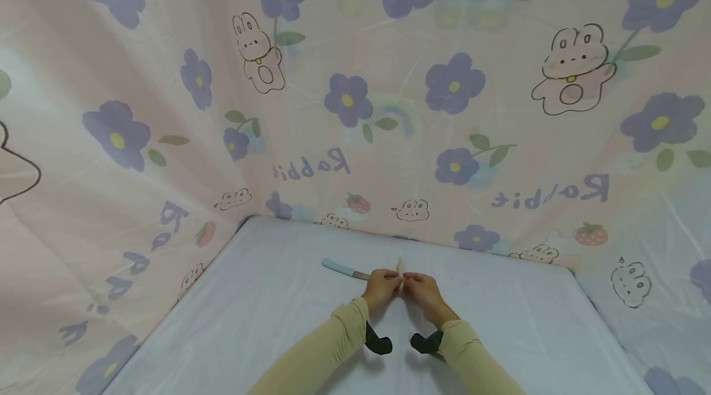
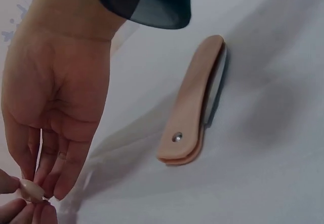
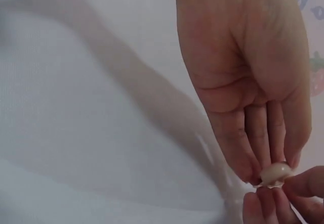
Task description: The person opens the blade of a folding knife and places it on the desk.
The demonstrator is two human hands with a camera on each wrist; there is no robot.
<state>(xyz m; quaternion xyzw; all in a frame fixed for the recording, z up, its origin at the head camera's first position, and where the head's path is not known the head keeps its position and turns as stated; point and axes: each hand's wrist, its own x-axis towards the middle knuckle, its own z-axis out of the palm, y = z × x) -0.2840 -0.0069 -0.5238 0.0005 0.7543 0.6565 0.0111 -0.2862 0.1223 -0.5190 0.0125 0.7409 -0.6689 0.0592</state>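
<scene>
A pale, slender stick (image 1: pixel 400 264) stands between my two hands in the head view. Its rounded, glossy end (image 2: pixel 32 190) shows in the left wrist view, with a ragged thin edge beside it; its exact kind is unclear. My left hand (image 1: pixel 382 287) pinches it from the left with the fingertips. From the other side, my right hand (image 1: pixel 423 294) pinches the same stick, fingertips close to those of the left. A knife with a mint handle (image 1: pixel 337 267) lies just left of the left hand, its blade tip hidden behind that hand.
A folding knife with a pink handle (image 2: pixel 191 102) lies folded on the white tabletop (image 1: pixel 266 315). Printed curtains (image 1: pixel 389 136) with flowers and rabbits rise around the table's back and sides. Dark wrist devices (image 1: pixel 379 340) hang below both cuffs.
</scene>
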